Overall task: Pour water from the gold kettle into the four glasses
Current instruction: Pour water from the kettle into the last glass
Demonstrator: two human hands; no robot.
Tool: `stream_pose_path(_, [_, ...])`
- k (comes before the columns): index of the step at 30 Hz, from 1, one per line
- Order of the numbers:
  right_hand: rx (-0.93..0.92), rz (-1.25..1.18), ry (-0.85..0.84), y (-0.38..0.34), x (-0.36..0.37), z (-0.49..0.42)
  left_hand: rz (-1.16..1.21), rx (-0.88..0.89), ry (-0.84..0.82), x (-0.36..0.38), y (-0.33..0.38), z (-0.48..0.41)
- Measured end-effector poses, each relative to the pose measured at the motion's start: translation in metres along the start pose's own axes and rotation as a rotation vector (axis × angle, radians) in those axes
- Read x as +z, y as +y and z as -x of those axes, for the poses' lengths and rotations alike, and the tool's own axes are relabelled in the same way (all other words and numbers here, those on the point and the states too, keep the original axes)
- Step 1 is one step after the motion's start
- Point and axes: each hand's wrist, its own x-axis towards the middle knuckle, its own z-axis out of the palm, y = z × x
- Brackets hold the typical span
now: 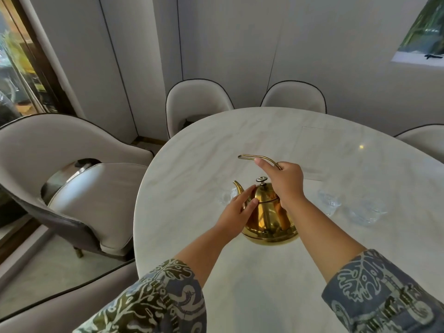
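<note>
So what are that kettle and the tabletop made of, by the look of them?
The kettle looks like polished gold-toned metal: it mirrors the right hand on its handle. The table looks like glossy pale marble or an imitation: faint grey veining, a reflected light spot.

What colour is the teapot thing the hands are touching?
Shiny gold all over. The kettle shows best in the head view, standing on the white marble table.

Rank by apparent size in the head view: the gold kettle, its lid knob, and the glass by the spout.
1. Gold kettle, clearly largest.
2. Glass by the spout, faint and partly hidden, so its size is unsure.
3. Lid knob, smallest.
</note>
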Motion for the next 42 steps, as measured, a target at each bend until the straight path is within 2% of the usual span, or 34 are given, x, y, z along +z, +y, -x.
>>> stream_pose_path(14, [0.046, 0.176, -0.054, -0.013, 0.037, -0.022, 0.097, -0.068, -0.064, -0.021, -0.02, -0.024])
stream_pose_path(42, [-0.01, 0.409, -0.184, -0.028, 0.051, -0.051, 0.203, -0.113, -0.009, -0.02, -0.008, -0.032])
